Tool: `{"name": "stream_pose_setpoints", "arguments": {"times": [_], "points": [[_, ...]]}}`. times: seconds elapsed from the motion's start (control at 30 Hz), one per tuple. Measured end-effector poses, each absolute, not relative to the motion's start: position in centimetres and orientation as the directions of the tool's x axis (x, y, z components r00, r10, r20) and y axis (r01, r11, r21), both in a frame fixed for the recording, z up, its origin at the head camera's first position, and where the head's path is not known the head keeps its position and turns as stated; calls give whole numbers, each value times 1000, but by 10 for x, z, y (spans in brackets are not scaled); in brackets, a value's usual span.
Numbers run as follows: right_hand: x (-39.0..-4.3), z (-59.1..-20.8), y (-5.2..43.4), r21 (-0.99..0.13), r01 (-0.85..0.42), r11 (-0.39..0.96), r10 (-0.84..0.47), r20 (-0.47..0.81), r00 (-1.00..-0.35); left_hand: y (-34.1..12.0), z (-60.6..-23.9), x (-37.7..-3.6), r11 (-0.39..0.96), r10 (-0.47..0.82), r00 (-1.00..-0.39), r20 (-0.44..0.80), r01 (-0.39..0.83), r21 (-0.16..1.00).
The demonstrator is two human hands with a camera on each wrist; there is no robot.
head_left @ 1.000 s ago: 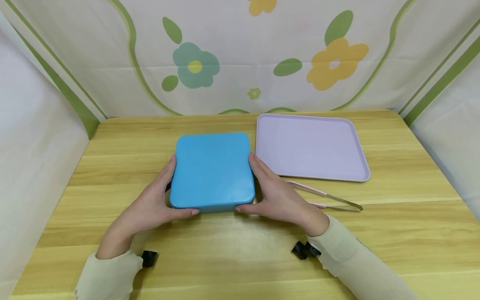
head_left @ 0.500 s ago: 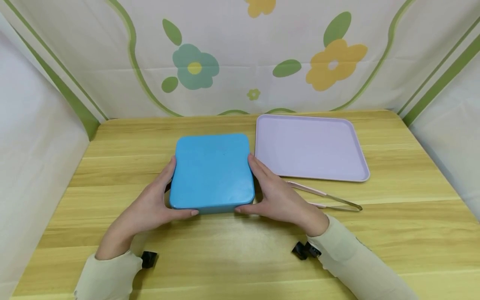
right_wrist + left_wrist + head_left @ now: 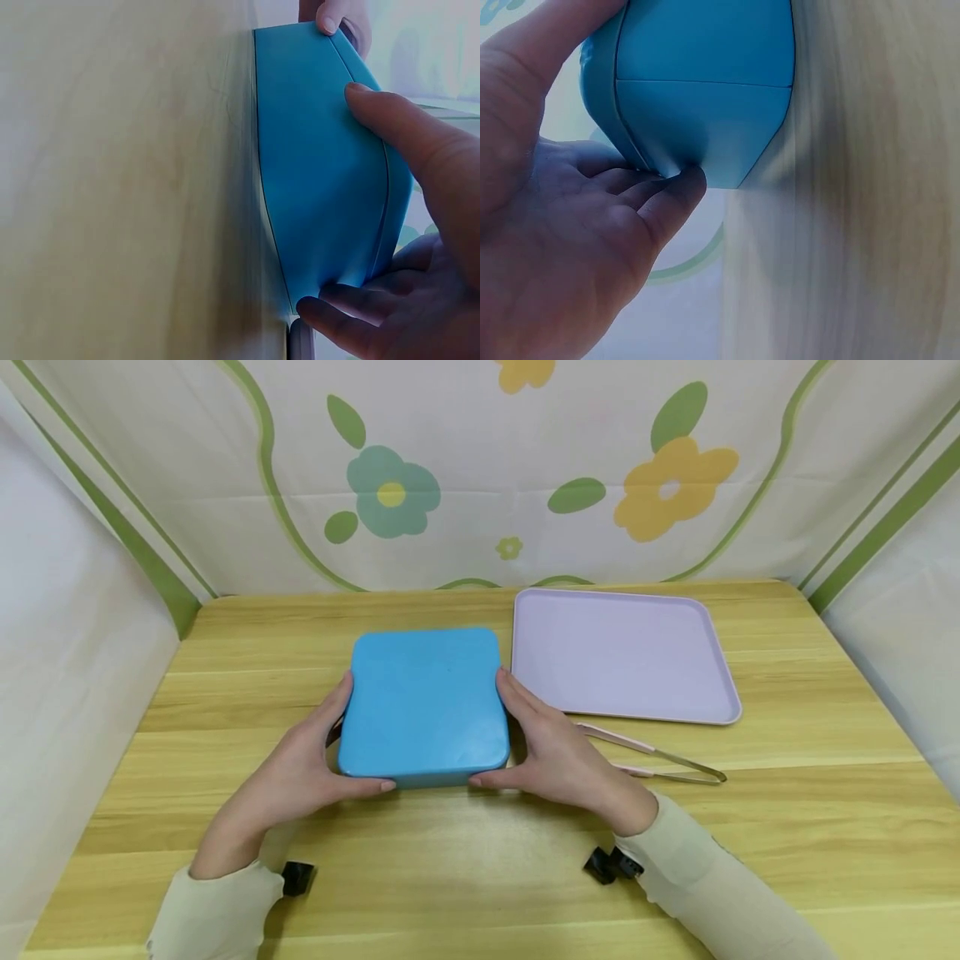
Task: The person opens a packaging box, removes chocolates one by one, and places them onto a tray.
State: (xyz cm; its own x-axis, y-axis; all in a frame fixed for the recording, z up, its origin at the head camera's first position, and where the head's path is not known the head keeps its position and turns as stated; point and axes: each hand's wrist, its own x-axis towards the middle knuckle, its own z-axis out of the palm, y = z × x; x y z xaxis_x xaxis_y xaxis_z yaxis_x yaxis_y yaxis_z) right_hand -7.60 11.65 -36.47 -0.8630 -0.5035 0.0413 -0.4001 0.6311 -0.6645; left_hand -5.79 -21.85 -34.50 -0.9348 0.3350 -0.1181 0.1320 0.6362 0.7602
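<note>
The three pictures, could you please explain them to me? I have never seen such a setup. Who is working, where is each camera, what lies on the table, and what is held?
No machine works here: a person uses two bare hands. The wide picture comes from a camera worn on the head, looking down at a light wooden table. The two close pictures come from cameras worn on the wrists, so each shows one hand from very near.

The left hand and the right hand grip the two sides of a square blue plastic box with rounded corners. The wrist views show the fingers curled at its lid seam, and the box stands on the table.

To the right lies a flat pale lilac rectangular tray. In front of it lie thin metal tongs with pink handles, partly hidden by the right hand.
</note>
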Motion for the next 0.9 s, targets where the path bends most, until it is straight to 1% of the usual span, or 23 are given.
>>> {"name": "stream_pose_setpoints", "arguments": {"times": [0.23, 0.5, 0.7, 0.9], "points": [[-77, -364, 117, -670, -401, 625, -504, 46, -862, -219, -345, -58, 618, 344, -929, -132, 119, 777], [-78, -364, 117, -702, -395, 593, -507, 56, -860, -221, -345, -58, 594, 366, -919, -148, 108, 797], [-76, -366, 115, -718, -383, 581, -499, 58, -865, -219, -346, -57, 598, 339, -932, -130, 107, 794], [-74, -365, 114, -705, -396, 588, -502, 66, -862, -217, -347, -58, 595, 324, -940, -109, 113, 796]]}}
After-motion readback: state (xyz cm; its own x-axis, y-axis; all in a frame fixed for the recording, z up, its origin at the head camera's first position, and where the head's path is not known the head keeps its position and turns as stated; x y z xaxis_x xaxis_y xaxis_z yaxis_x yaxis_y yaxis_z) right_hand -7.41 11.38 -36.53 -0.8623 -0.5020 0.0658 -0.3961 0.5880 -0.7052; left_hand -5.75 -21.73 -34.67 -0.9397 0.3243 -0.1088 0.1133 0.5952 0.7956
